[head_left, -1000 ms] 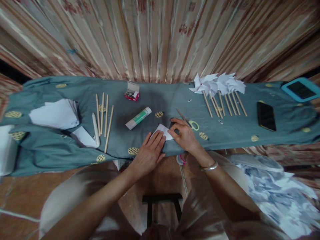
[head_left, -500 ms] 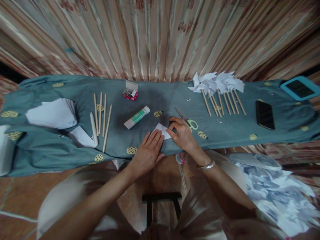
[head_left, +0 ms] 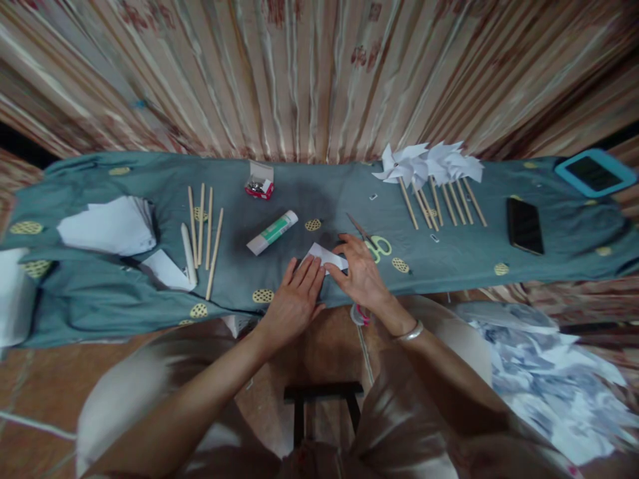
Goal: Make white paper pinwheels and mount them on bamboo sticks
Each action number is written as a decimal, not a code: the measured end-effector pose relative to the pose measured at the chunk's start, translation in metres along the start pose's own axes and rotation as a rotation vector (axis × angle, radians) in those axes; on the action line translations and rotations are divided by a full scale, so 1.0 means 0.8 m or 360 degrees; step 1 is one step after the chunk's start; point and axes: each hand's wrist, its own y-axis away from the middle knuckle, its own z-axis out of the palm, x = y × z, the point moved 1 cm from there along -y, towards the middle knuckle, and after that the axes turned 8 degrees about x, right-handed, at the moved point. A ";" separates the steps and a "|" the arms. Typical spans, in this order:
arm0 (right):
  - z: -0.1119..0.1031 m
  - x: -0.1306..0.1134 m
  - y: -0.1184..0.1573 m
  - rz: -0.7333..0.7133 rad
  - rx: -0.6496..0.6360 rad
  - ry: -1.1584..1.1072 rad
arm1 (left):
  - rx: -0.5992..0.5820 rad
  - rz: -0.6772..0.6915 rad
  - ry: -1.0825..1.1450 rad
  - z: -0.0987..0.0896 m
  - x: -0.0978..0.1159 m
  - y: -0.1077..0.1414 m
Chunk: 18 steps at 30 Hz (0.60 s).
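Note:
A small piece of white paper (head_left: 319, 251) lies on the cloth-covered table in front of me. My left hand (head_left: 297, 293) rests flat over its left part, fingers stretched out and pressing it down. At its right edge, my right hand (head_left: 363, 271) has the paper between thumb and fingers; the exact grip is partly hidden. Just beyond the right hand are scissors (head_left: 379, 248) with light green handles, blades pointing away to the left. A white and green glue stick (head_left: 272, 233) lies behind my left hand.
On the left are a stack of white paper (head_left: 107, 226), a folded paper strip (head_left: 167, 271) and several wooden sticks (head_left: 201, 226). A small red box (head_left: 259, 181) holds metal pieces. Paper pinwheels (head_left: 429, 165), a phone (head_left: 525, 226) and a blue-framed tablet (head_left: 596, 173) lie right. A bag of paper pieces (head_left: 554, 379) sits below.
My right thumb has moved left onto the paper, opening wider from the index finger. The paper's right end now shows a lifted or folded shape. My left hand stays pressed in place.

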 end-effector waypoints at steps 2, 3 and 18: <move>-0.001 0.000 0.007 0.0011 0.0001 -0.0005 | 0.0010 -0.0001 -0.0001 0.000 0.001 0.000; -0.001 0.000 0.010 0.0018 0.0002 -0.0010 | 0.0013 -0.0006 0.0004 0.001 0.001 -0.001; -0.016 0.030 0.025 0.0123 0.0069 0.0111 | 0.0016 -0.0136 0.0011 -0.018 -0.026 0.044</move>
